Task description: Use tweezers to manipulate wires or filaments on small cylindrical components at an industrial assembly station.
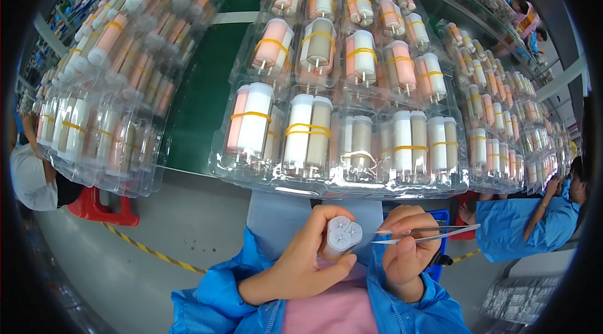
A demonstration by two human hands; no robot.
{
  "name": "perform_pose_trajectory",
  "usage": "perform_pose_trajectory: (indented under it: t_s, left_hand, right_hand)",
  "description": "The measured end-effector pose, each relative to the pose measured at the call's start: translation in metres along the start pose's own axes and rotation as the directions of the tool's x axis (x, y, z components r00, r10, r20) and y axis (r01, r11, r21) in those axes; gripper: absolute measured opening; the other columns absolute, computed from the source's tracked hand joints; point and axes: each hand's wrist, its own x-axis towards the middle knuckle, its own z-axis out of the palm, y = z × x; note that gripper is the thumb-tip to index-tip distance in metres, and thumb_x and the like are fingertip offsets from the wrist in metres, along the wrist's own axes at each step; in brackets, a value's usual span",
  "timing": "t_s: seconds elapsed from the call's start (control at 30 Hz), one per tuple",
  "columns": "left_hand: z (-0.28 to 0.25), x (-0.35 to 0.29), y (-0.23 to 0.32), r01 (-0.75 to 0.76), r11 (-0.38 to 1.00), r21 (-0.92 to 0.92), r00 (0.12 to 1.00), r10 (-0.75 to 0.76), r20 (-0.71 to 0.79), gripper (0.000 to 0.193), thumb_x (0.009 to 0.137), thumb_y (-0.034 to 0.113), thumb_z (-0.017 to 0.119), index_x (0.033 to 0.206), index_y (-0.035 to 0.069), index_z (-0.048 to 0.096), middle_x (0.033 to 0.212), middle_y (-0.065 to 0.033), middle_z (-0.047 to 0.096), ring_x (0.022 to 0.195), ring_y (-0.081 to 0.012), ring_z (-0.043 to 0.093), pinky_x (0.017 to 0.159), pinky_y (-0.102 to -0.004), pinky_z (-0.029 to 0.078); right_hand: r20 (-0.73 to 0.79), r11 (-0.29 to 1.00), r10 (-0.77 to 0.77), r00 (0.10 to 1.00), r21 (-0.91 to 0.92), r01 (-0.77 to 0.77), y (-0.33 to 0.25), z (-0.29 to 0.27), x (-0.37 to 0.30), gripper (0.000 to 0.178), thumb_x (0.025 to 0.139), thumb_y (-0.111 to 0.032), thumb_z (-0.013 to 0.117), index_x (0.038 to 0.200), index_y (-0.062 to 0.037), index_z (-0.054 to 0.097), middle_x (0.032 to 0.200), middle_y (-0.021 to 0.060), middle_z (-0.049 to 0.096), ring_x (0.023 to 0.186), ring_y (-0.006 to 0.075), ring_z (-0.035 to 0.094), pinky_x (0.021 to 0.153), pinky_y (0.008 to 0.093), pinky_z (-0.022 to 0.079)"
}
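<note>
My left hand (301,265) is closed around a bundle of three tubes (342,232). The bundle's pale three-lobed end faces up, with a small star-shaped mark on each lobe; the fingers hide most of its sides. Metal tweezers (449,233) sit in the closed fingers of my right hand (407,252). Their two prongs are apart at the tips, which point left and stop just short of the bundle. Beyond both hands, a clear plastic tray (301,188) holds several pink, white and grey tube bundles wrapped with yellow bands.
More stacked trays of tube bundles stand at the left (100,101) and right (496,126). Green table surface (201,108) shows between stacks. A red stool (103,208) is on the floor at left. A person in blue (527,227) sits at far right.
</note>
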Motion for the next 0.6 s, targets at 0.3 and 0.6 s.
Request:
perform_pose_trajectory:
  t_s: [0.3, 0.6]
  left_hand:
    - [0.0035, 0.001, 0.004, 0.041, 0.992, 0.122, 0.999, -0.041, -0.003, 0.05, 0.082, -0.003, 0.066, 0.124, 0.002, 0.038, 0.108, -0.0087, 0.054, 0.101, -0.0141, 0.056, 0.087, -0.0286, 0.046]
    - [0.0049, 0.0034, -0.0003, -0.089, 0.95, 0.301, 0.986, 0.127, -0.109, 0.059, 0.07, 0.003, 0.081, 0.116, 0.001, 0.045, 0.104, -0.0092, 0.057, 0.094, -0.0123, 0.058, 0.08, -0.0275, 0.049]
  right_hand:
    - [-0.011, 0.996, 0.082, 0.997, 0.031, -0.081, 0.0004, -0.0034, -0.0004, 0.024, 0.085, -0.019, 0.065, 0.089, 0.0042, 0.06, 0.08, 0.0172, 0.062, 0.071, 0.0198, 0.059, 0.062, 0.0273, 0.047]
    - [0.002, 0.99, 0.111, 0.994, 0.086, -0.111, 0.0029, -0.0079, -0.0042, 0.023, 0.084, -0.016, 0.066, 0.09, 0.0059, 0.062, 0.082, 0.0182, 0.063, 0.072, 0.0202, 0.06, 0.063, 0.0279, 0.046]
